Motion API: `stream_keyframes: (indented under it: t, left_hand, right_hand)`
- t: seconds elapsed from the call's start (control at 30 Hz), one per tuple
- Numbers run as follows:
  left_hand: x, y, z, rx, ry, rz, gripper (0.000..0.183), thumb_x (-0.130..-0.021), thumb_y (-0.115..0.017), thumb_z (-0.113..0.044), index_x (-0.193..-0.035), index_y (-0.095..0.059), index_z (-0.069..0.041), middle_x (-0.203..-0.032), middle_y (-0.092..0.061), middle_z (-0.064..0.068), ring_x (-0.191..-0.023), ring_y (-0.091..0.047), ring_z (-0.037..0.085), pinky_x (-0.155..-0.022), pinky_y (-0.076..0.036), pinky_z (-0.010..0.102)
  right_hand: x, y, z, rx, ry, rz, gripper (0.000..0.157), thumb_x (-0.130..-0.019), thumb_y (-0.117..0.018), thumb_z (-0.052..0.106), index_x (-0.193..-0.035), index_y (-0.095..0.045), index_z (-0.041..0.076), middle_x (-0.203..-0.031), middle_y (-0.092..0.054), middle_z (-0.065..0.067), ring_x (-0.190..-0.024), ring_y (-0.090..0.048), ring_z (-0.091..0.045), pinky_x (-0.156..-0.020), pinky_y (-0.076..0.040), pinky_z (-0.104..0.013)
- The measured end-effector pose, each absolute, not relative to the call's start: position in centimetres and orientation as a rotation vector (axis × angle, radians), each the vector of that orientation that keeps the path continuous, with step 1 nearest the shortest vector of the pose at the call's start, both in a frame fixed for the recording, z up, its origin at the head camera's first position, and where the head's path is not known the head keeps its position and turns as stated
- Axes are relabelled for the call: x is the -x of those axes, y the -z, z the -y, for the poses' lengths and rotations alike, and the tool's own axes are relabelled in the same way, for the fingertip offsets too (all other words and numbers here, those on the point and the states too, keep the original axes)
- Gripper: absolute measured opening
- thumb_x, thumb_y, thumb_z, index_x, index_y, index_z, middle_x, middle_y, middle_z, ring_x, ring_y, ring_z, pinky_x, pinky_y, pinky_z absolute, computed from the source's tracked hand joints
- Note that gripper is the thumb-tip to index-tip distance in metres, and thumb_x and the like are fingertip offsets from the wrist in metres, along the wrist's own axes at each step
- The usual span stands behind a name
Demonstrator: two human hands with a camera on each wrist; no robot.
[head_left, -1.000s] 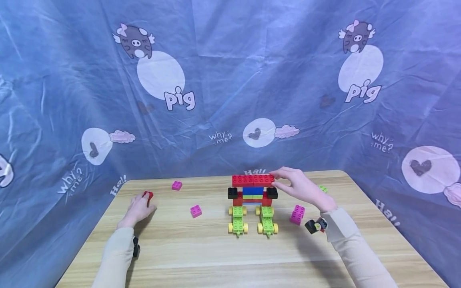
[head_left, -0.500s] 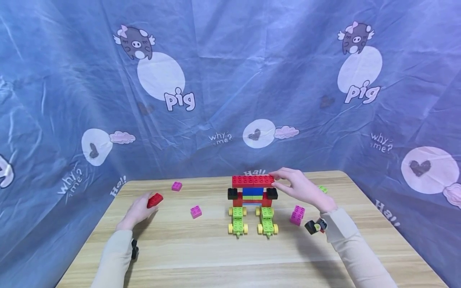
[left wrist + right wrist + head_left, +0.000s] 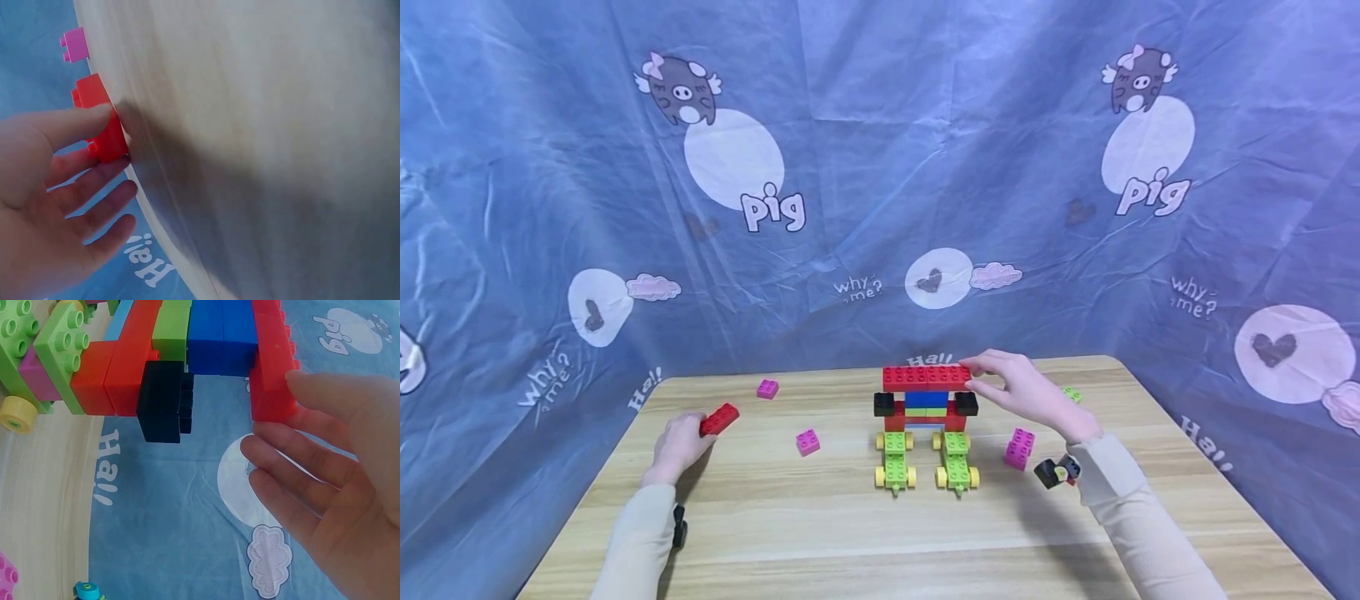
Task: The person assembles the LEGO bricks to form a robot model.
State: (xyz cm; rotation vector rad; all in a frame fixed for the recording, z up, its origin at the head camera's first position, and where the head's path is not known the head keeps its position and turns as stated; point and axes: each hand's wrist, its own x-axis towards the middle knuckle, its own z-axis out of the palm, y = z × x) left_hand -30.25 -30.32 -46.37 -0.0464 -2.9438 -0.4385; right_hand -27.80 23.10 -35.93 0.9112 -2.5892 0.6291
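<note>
While your left hand pinches a red brick between thumb and fingers near the far left part of the table, your right hand pinches the right end of the row of top red bricks on the toy build. On each hand, the other fingers reach out past the grip, slightly spread. You cannot tell from these views whether the brick on your left touches the table.

Under that top row, your build has blue bricks, then lime bricks, with a black brick at either side on lower red bricks. In front, your two lime wheeled bases stand side by side, slightly apart, on yellow wheels.

Between your left hand and the build lies a pink brick; another one sits farther back, and a longer pink brick lies right of the wheels. Behind your right wrist, a green piece shows partly. Blue printed cloth hangs behind the table.
</note>
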Motion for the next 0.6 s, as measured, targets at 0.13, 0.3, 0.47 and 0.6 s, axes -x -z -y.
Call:
stream_keyframes:
  t: [0.13,0.3,0.47,0.6]
  left_hand:
    - [30.34,46.48,30.39,0.019,0.453,2.949,0.039,-0.080,-0.066,-0.015,-0.113,-0.061,0.004,-0.102,-0.065,0.026,-0.082,-0.061,0.035,-0.060,-0.049,0.045]
    - [30.48,46.66,30.51,0.012,0.555,2.936,0.041,-0.081,-0.067,-0.017,-0.116,-0.061,0.003,-0.102,-0.066,0.024,-0.085,-0.063,0.035,-0.061,-0.049,0.042]
    - [30.53,46.65,30.50,0.013,0.739,2.890,0.041,-0.082,-0.068,-0.017,-0.118,-0.061,0.002,-0.101,-0.068,0.023,-0.088,-0.065,0.034,-0.065,-0.049,0.038]
    - [30.48,46.51,30.39,0.034,0.803,2.831,0.039,-0.081,-0.068,-0.013,-0.115,-0.062,0.005,-0.098,-0.068,0.024,-0.086,-0.066,0.035,-0.072,-0.051,0.042]
  right_hand:
    - [27.78,35.91,-23.07,-0.910,-0.635,2.591,0.033,-0.088,-0.065,0.025,-0.119,-0.063,0.015,-0.103,-0.068,0.003,-0.095,-0.064,-0.013,-0.077,-0.056,-0.029]
    - [27.78,35.86,-23.06,-0.911,-0.627,2.587,0.032,-0.087,-0.066,0.024,-0.118,-0.064,0.015,-0.103,-0.068,0.003,-0.094,-0.063,-0.012,-0.077,-0.056,-0.029]
    - [27.83,35.86,-23.08,-0.918,-0.631,2.579,0.032,-0.087,-0.066,0.023,-0.118,-0.064,0.014,-0.102,-0.068,0.003,-0.093,-0.062,-0.010,-0.077,-0.056,-0.028]
    - [27.88,35.93,-23.11,-0.924,-0.633,2.579,0.032,-0.087,-0.066,0.024,-0.118,-0.064,0.014,-0.102,-0.068,0.003,-0.093,-0.063,-0.011,-0.076,-0.056,-0.027]
